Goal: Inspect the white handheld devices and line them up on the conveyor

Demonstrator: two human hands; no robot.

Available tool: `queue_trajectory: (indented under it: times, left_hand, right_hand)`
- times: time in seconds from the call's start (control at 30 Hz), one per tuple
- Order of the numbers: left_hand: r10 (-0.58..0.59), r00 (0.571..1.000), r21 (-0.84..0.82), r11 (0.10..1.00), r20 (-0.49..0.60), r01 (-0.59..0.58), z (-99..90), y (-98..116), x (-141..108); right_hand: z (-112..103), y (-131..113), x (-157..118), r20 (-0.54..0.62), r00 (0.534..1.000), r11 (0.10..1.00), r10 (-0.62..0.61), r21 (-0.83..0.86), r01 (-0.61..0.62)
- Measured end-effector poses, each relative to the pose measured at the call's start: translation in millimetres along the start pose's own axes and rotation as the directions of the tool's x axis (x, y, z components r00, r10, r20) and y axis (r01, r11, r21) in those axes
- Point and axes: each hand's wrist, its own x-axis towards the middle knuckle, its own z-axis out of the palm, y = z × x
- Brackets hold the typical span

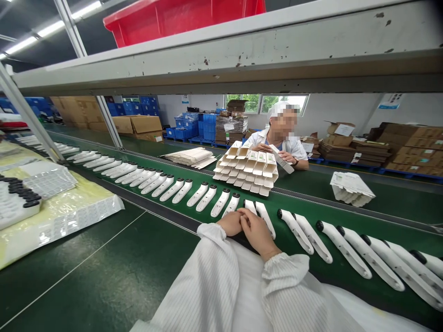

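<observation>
White plastic handheld devices with black tips (pixel 346 249) lie side by side, angled, in a long row on a green conveyor belt (pixel 363 221). Two devices (pixel 265 220) sit directly at the person's hands. The right hand (pixel 258 232) lies over the left hand (pixel 230 223), close to the belt edge, its fingertips at the lower end of the nearest device. Fingers are curled and narrow; whether either hand grips anything cannot be told. Sleeves of a striped white coat (pixel 211 276) are gathered at both wrists.

Beyond the row stands a stack of white folded card inserts (pixel 245 170). A co-worker in a white hairnet (pixel 280 109) sits across the belt, both hands on a long white piece (pixel 281 159). Further right lies a bundle of folded inserts (pixel 351 188). To the left, a clear blister tray (pixel 50 182) rests on yellowish plastic sheeting (pixel 65 221). A grey metal shelf (pixel 224 55) runs overhead, carrying a red plastic bin (pixel 173 20).
</observation>
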Motion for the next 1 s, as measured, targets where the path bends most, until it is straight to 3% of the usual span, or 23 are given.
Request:
queue_trajectory:
  times: [0.17,0.23,0.3,0.4,0.47,0.63,0.8,0.9,1.0]
  left_hand:
    - [-0.015,0.994,-0.247,0.968,0.106,0.041,-15.5,-11.1,-12.0]
    - [-0.078,0.992,-0.327,0.939,0.099,0.107,-19.5,-13.9,-13.6]
    - [-0.217,0.975,-0.295,0.936,-0.046,0.194,-21.6,-15.9,-13.3]
    - [-0.394,0.849,-0.125,0.919,-0.352,0.375,-20.5,-16.0,-11.5]
    - [-0.462,0.803,-0.029,0.872,-0.376,0.488,-17.5,-13.7,-10.5]
    - [-0.543,0.824,0.106,0.821,-0.164,0.562,-10.6,-4.6,-9.6]
    - [-0.49,0.858,0.163,0.843,-0.155,0.512,-8.5,4.8,-9.7]
    - [-0.468,0.868,0.182,0.851,-0.165,0.493,-5.0,11.8,-9.0]
    - [-0.451,0.877,0.201,0.855,-0.167,0.478,-1.6,19.3,-7.0]
  right_hand:
    - [7.6,9.7,0.5,0.129,0.986,0.994,0.103,-0.032,-0.1]
    - [8.5,11.4,0.2,0.176,0.973,0.985,0.149,-0.109,-0.132]
    - [8.0,10.8,-0.3,0.19,0.961,0.968,0.2,-0.19,-0.164]
    - [6.6,6.2,-1.1,0.154,0.965,0.953,0.211,-0.251,-0.169]
    - [7.0,2.6,-1.6,0.162,0.971,0.951,0.177,-0.282,-0.127]
    - [10.6,0.5,0.6,0.235,0.95,0.902,0.206,-0.421,-0.092]
    - [4.7,8.6,7.6,0.112,0.955,0.844,0.275,-0.504,-0.184]
    - [-2.0,16.3,11.5,0.046,0.901,0.802,0.432,-0.476,-0.361]
    - [-8.3,24.9,13.9,0.062,0.833,0.777,0.549,-0.406,-0.481]
